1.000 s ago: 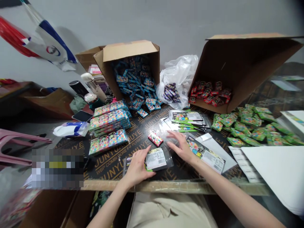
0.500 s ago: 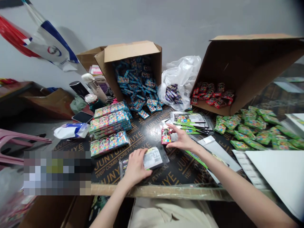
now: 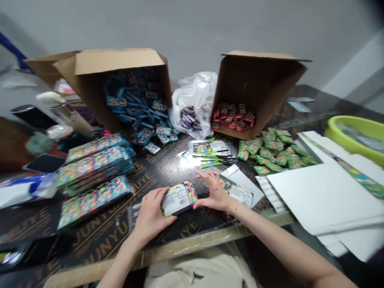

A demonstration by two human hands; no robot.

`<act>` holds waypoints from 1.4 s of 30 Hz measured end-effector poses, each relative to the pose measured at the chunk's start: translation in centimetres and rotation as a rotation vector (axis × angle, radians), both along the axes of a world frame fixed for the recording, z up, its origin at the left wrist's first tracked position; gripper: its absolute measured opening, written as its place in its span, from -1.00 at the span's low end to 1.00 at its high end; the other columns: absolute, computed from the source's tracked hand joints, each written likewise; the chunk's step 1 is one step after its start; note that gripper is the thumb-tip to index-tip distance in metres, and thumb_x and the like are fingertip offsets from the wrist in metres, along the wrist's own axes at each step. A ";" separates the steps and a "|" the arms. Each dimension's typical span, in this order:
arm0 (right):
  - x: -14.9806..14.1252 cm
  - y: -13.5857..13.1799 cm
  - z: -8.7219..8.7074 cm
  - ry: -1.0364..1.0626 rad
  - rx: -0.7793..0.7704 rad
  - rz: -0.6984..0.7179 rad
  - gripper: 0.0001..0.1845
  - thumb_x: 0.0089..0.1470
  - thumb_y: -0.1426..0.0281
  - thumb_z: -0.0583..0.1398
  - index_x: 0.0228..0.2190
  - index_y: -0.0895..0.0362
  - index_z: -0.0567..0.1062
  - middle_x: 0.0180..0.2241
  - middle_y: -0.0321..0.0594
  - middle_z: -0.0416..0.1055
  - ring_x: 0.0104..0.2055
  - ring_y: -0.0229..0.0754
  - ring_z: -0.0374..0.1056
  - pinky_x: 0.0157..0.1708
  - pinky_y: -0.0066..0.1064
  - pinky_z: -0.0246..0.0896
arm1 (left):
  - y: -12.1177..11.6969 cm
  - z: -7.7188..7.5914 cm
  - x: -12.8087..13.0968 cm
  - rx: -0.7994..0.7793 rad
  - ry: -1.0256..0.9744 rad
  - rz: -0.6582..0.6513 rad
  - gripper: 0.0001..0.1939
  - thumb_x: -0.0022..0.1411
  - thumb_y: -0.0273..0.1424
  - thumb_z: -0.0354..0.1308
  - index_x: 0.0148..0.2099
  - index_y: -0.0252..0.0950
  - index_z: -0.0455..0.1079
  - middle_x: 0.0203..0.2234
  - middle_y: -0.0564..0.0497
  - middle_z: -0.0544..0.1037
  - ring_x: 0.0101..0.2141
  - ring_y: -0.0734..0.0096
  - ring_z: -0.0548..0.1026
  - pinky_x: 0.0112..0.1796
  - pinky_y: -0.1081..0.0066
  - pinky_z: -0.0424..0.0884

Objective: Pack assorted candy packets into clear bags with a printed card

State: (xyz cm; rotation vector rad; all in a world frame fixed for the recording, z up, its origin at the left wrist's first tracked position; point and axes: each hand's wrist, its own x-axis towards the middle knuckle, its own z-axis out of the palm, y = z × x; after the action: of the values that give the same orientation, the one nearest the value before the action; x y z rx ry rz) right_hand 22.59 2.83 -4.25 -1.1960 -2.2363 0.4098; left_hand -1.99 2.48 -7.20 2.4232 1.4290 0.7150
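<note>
My left hand (image 3: 152, 210) is closed around a clear plastic pouch (image 3: 177, 202) with a printed card or label, lying low over the dark board near its front edge. A small red packet (image 3: 191, 192) sits at the pouch's right end. My right hand (image 3: 214, 193) is beside that end, thumb at its lower corner, the other fingers stretched out and apart above. Under and behind the right hand lies another printed pouch (image 3: 237, 192). A pile of similar flat pouches (image 3: 210, 150) lies just beyond.
Blue packets (image 3: 141, 104) fill a carton at the back left; red packets (image 3: 234, 116) lie in another. Purple packets (image 3: 189, 118) sit in a white plastic bag between. Green packets (image 3: 273, 150) are heaped right, near white card sheets (image 3: 312, 192). Stacked packet strips (image 3: 96, 164) stand left.
The red packet has gone from between my right fingers to the pouch's right end. My right fingers have spread, and both hands are closer together. The camera view has turned right.
</note>
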 end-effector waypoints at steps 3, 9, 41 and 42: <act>0.1 -0.7 0.0 0.119 -0.145 0.068 -0.23 0.08 0.11 0.06 0.19 0.09 -0.14 -0.17 -0.16 0.43 0.02 -0.11 0.20 0.06 -0.18 -0.17 | 0.6 -0.1 0.3 0.024 0.011 0.003 -0.29 -0.15 -0.21 0.23 0.09 -0.25 0.14 -0.06 -0.11 0.34 -0.06 0.08 0.29 -0.07 0.16 0.22; 8.3 1.2 1.1 -0.214 0.131 -0.577 -0.41 0.04 0.28 0.10 0.10 0.09 0.12 -0.11 -0.07 0.37 0.02 -0.01 0.16 0.00 -0.08 -0.15 | 0.8 -1.1 0.9 -0.003 0.048 0.009 -0.29 -0.14 -0.17 0.21 0.08 -0.27 0.17 -0.07 -0.11 0.36 -0.07 0.08 0.31 -0.09 0.18 0.23; 0.7 -1.4 -1.2 0.027 -0.117 -0.071 -0.07 -0.37 0.25 0.37 0.07 0.02 0.16 0.04 -0.10 0.17 0.08 0.06 0.08 0.04 -0.10 -0.03 | -0.6 0.1 1.9 -0.183 -0.182 0.039 -0.17 -0.22 -0.05 0.28 0.11 -0.28 0.24 0.04 -0.19 0.31 0.04 -0.05 0.21 0.07 0.01 0.01; 0.9 -0.9 -1.7 -0.038 -0.091 -0.106 -0.06 -0.39 0.24 0.38 0.07 0.01 0.17 0.03 -0.08 0.17 0.08 0.08 0.08 0.02 -0.07 -0.05 | -0.4 -0.5 1.4 -0.135 -0.075 0.031 -0.05 -0.30 -0.08 0.32 0.16 -0.29 0.16 0.07 -0.21 0.28 0.06 -0.08 0.17 0.08 -0.02 -0.03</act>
State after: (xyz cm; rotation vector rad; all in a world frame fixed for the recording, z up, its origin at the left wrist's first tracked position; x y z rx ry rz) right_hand 23.45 1.95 -5.94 -1.3730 -2.1951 0.4538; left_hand -0.62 2.12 -7.65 2.2533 1.4401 0.6857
